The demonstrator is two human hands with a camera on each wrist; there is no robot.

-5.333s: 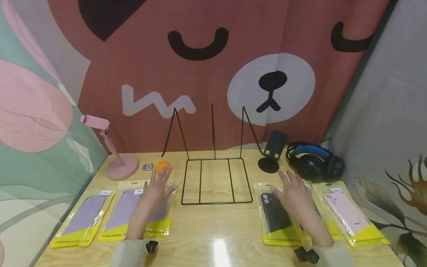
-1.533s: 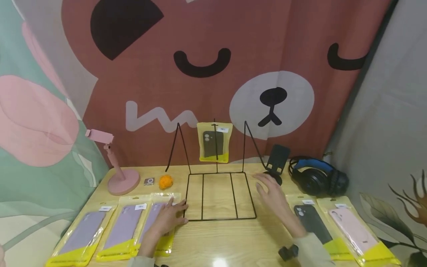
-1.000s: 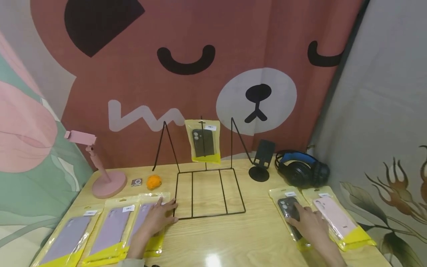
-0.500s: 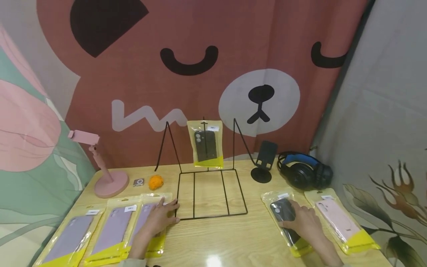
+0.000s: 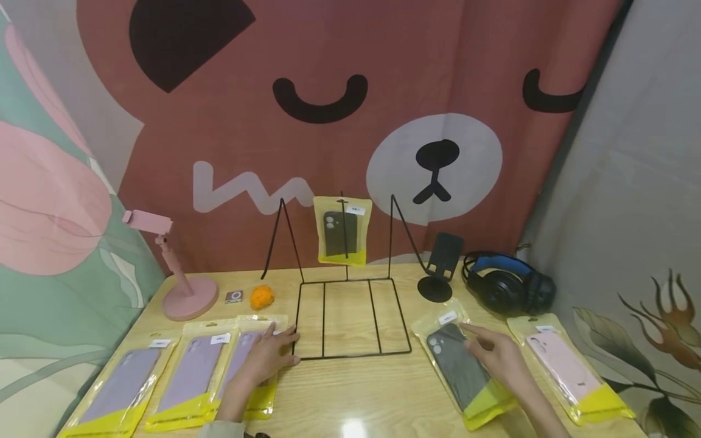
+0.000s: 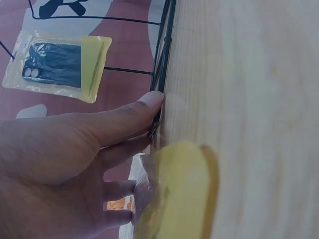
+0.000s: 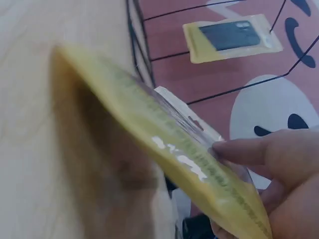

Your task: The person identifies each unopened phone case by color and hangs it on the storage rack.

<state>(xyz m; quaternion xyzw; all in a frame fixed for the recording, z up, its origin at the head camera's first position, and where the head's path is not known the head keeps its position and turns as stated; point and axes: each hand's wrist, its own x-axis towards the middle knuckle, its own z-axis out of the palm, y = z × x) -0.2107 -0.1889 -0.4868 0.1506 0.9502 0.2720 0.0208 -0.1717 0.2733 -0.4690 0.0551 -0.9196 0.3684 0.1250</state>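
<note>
- Hands work at a wooden desk (image 5: 372,395). The right hand (image 5: 495,356) pinches a packaged black phone case (image 5: 457,371) along its right edge, tilting it up off the desk.
- The left hand (image 5: 265,359), fingers spread flat, rests on a packaged purple case (image 5: 246,365), thumb touching the wire rack (image 5: 350,316), seemingly to steady it.
- One black case (image 5: 341,234) hangs on the rack's middle prong.
- Headphones (image 5: 506,289), a black stand (image 5: 440,267), a pink stand (image 5: 181,274) and a pink case (image 5: 564,362) sit nearby; nothing blocks the rack.

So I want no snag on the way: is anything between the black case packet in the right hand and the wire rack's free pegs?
Nothing visible. The right hand holds the black case packet beside the wire rack; bare table lies between.
</note>
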